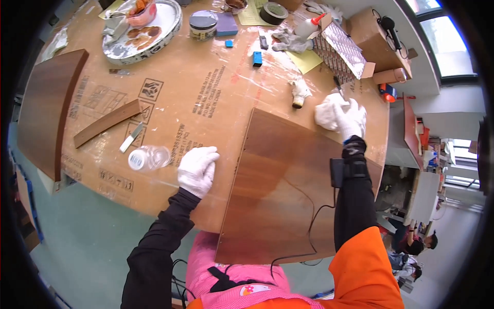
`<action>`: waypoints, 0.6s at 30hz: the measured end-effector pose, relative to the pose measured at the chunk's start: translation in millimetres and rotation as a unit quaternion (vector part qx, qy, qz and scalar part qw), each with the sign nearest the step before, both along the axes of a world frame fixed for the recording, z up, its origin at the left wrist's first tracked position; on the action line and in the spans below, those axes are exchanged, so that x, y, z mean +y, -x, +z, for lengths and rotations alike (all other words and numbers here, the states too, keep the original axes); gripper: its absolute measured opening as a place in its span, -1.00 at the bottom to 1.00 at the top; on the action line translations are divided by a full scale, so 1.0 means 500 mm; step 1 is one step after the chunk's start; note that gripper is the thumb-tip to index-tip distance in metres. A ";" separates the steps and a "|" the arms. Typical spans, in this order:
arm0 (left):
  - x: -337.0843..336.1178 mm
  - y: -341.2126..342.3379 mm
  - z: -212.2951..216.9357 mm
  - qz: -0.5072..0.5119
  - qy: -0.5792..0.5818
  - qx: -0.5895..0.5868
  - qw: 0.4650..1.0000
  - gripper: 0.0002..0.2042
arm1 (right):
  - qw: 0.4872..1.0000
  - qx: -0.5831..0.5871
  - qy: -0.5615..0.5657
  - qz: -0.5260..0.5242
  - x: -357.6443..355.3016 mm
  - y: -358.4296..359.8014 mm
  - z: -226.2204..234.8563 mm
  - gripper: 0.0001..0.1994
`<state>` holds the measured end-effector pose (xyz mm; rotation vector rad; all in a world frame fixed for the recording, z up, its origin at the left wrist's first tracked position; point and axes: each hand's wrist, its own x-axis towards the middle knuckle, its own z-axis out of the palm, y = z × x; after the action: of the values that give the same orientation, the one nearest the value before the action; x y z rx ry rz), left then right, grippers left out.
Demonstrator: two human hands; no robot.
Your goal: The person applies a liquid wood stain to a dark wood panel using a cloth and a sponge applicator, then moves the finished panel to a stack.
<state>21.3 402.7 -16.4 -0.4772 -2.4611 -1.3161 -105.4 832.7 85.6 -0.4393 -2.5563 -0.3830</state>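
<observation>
A brown wood panel (280, 190) with a glossy face lies across the table's near edge, in front of my body. Over its far right corner reaches my right hand (351, 119) in a white glove, fingers closed on a wadded white cloth (325, 114). Just beyond those fingers is a thin tool with a dark handle (337, 82); whether the hand touches it I cannot tell. Left of the panel, my left hand (198, 172), also gloved, rests curled with nothing visible in it. Close beside it a clear plastic jar (150, 157) lies on its side.
Brown cardboard (206, 77) covers the table. At left lie a knife (131, 137), a curved wood strip (108, 122) and another panel (49, 108). A paint-stained round lid (141, 33), a tin (203, 26), tape (274, 13) and a red-tipped bottle (307, 26) stand at the back.
</observation>
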 end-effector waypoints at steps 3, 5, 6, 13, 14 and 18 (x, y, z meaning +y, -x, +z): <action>0.025 0.038 -0.006 0.052 0.052 0.014 0.997 -0.81 | 0.947 -0.181 0.263 -0.038 -0.038 0.048 -0.020 -0.47; 0.045 0.050 -0.009 0.062 0.051 0.008 0.997 -0.81 | 0.932 -0.280 0.229 0.018 -0.072 0.083 -0.042 -0.30; 0.052 0.054 -0.011 0.073 0.053 0.008 0.996 -0.81 | 0.927 -0.291 0.236 -0.007 -0.087 0.102 -0.057 -0.16; 0.060 0.058 -0.006 0.077 0.069 0.023 0.994 -0.84 | 0.806 -0.289 0.506 0.101 -0.124 0.165 -0.107 -0.34; 0.062 0.057 -0.003 0.081 0.072 0.023 0.994 -0.84 | 0.786 -0.192 0.577 0.112 -0.140 0.164 -0.098 -0.47; 0.062 0.059 0.011 0.077 0.056 0.009 0.995 -0.85 | 0.561 -0.177 0.782 0.206 -0.234 0.167 0.006 -0.79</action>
<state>-8.2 433.7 -10.9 -0.3162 -2.5102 -1.1119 -188.8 715.5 88.5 -0.2479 -2.4466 2.3228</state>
